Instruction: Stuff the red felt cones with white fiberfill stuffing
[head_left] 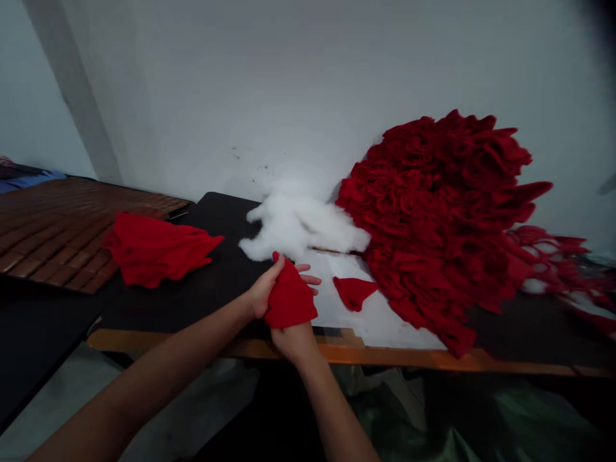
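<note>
From my remote seat I see the left hand [262, 292] grasping the left side of a red cloth piece [292, 298], thumb up by its far tip. The right hand [294, 340] lies behind that cloth, its fingers stretched out past the right border; the cloth covers its thumb, so I can't tell whether it grips too. The piece is a little inside the near wooden edge [414, 360] of the black table [224, 208], and both forearms cross that edge.

My room is widest to the left: bare black tabletop runs from the hands to a red stack [161, 250], whose left end meets the brown slatted mat [72, 224]. On the far side it is tight — white fluffy stuffing [293, 224] spreads just beyond the fingers, with the wall [240, 83] behind it.

To the right, a small red piece [353, 292] rests on the white sheet [385, 328], with a bare strip of sheet on its near side. Then the big red heap [437, 212] closes that way off, one near corner reaching the table edge. Red-and-white pieces [548, 256] lie farther right.
</note>
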`<state>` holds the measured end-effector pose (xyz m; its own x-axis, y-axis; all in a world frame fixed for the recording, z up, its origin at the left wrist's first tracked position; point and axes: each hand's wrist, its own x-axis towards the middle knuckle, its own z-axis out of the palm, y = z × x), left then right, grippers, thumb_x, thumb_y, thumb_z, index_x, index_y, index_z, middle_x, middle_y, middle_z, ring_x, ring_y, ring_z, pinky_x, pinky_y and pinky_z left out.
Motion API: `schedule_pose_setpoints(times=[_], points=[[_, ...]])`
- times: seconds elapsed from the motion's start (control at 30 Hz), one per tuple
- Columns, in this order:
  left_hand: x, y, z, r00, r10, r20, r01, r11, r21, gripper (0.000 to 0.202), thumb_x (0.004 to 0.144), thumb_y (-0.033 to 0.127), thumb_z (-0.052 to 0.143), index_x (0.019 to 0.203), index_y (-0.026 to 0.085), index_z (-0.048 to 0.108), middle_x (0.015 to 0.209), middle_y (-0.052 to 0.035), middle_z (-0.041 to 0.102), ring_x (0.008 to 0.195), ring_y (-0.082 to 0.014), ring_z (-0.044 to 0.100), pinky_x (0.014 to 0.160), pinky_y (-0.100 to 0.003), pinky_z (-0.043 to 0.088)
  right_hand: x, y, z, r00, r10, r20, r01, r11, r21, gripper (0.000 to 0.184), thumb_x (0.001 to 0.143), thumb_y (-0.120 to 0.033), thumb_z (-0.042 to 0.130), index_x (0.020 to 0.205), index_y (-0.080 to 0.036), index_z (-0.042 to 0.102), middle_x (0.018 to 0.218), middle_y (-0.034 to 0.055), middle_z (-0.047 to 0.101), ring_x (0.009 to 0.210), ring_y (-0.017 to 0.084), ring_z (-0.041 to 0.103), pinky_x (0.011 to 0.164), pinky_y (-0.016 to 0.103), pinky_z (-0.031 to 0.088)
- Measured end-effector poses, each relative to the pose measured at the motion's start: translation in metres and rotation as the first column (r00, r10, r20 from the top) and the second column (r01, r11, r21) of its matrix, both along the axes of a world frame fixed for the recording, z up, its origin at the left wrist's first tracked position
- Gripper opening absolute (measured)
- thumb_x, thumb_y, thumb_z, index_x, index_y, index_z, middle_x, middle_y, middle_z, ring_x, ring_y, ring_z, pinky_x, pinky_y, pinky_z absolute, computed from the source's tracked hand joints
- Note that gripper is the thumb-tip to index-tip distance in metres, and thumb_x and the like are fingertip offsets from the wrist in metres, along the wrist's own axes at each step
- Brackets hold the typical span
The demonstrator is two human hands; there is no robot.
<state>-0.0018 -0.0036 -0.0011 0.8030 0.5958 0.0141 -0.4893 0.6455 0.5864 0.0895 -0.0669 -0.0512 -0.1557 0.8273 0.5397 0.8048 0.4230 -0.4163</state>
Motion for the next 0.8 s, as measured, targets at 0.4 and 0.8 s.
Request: schedule_pose_setpoints(times=[0.4, 0.8], points=[[0.0, 0.005, 0.002, 0.949, 0.312, 0.043, -0.313, 0.95, 0.012, 0.029, 0.08, 0.029, 0.052, 0.106, 0.016, 0.053, 0.106, -0.0114, 0.061, 0.094, -0.0232, 0.059, 0.08, -0.037, 0.046, -0.006, -0.004, 0.02, 1.0, 0.015, 0.004, -0.015, 0.999, 0.051, 0.069, 0.073, -0.016, 0.045, 0.137, -0.02, 0.018, 0.139, 0.0081, 0.031, 0.127, 0.027, 0.029, 0.102, 0.046, 0.031], [0.002, -0.001, -0.001, 0.966, 0.254, -0.055, -0.25, 0.966, 0.069, 0.028, 0.078, 0.027, 0.055, 0.101, 0.011, 0.056, 0.087, -0.0121, 0.066, 0.079, -0.0212, 0.063, 0.077, -0.035, 0.047, -0.002, 0.001, 0.01, 0.999, -0.013, -0.037, 0.014, 0.999, 0.036, 0.069, 0.071, -0.018, 0.049, 0.135, -0.016, 0.024, 0.137, 0.0108, 0.035, 0.124, 0.027, 0.034, 0.1, 0.044, 0.034]])
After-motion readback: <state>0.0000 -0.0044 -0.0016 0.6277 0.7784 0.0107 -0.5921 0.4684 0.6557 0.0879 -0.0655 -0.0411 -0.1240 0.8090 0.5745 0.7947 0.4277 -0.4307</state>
